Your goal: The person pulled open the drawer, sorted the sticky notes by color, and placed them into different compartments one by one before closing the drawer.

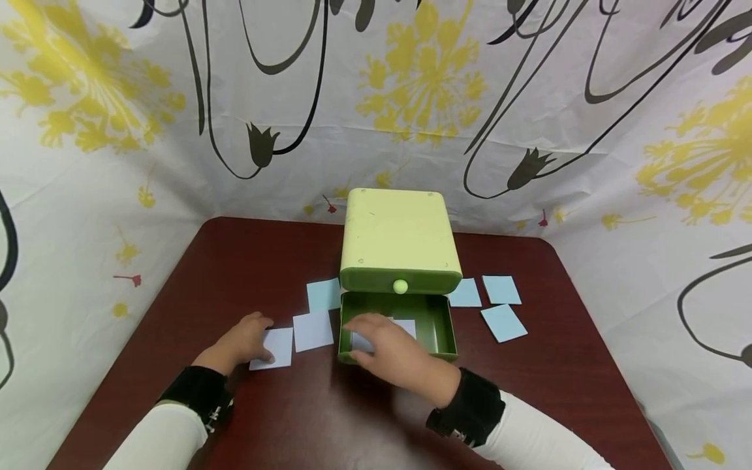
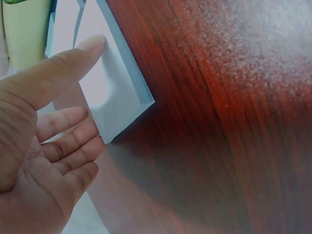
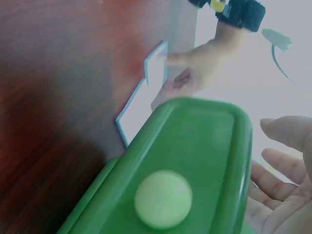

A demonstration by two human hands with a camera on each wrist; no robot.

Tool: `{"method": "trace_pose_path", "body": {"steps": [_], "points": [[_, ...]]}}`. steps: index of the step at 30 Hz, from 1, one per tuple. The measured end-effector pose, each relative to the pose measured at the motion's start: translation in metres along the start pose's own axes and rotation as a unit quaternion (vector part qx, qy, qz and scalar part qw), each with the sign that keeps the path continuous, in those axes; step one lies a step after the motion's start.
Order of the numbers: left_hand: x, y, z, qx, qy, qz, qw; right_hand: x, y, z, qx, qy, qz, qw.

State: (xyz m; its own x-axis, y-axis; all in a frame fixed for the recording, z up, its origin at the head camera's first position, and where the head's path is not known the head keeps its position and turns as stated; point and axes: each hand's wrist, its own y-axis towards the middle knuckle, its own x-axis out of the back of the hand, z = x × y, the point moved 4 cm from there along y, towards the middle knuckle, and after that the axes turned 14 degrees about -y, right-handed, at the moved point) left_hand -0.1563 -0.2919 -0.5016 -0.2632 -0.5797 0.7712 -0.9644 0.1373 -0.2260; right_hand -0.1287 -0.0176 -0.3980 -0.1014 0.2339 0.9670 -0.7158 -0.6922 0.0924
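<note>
My left hand (image 1: 239, 343) is at the left end of a row of paper pads, its thumb laid over a white sticky-note pad (image 1: 281, 346). In the left wrist view, that thumb (image 2: 73, 66) lies across the white face, with the other fingers loosely bent at the pad's edge. Over the pulled-out lower drawer (image 1: 437, 326) of a small green cabinet (image 1: 401, 235) hovers my right hand (image 1: 396, 352). Its thumb and fingers (image 3: 278, 180) are apart with nothing between them. Inside the drawer are white pads (image 1: 407, 326), partly hidden by this hand.
A second white pad (image 1: 313, 331) and a light-blue pad (image 1: 324, 296) lie left of the drawer. To the right are three light-blue pads (image 1: 504, 323). The upper drawer with its round knob (image 1: 400, 286) is closed. Patterned cloth (image 1: 282, 189) surrounds the dark red table (image 1: 258, 261).
</note>
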Motion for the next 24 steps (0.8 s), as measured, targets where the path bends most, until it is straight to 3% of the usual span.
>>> {"method": "trace_pose_path", "body": {"steps": [10, 18, 24], "points": [[0.0, 0.005, 0.001, 0.003, 0.001, 0.02, 0.9998, -0.007, -0.001, 0.025, 0.066, -0.052, -0.005, 0.996], [0.001, 0.008, 0.003, 0.013, -0.003, 0.031, 0.9994, -0.012, -0.002, 0.034, 0.087, -0.062, -0.002, 0.994], [0.002, 0.009, 0.003, 0.001, -0.011, 0.032, 0.9994, -0.011, -0.003, 0.037, 0.097, -0.071, -0.015, 0.993]]}}
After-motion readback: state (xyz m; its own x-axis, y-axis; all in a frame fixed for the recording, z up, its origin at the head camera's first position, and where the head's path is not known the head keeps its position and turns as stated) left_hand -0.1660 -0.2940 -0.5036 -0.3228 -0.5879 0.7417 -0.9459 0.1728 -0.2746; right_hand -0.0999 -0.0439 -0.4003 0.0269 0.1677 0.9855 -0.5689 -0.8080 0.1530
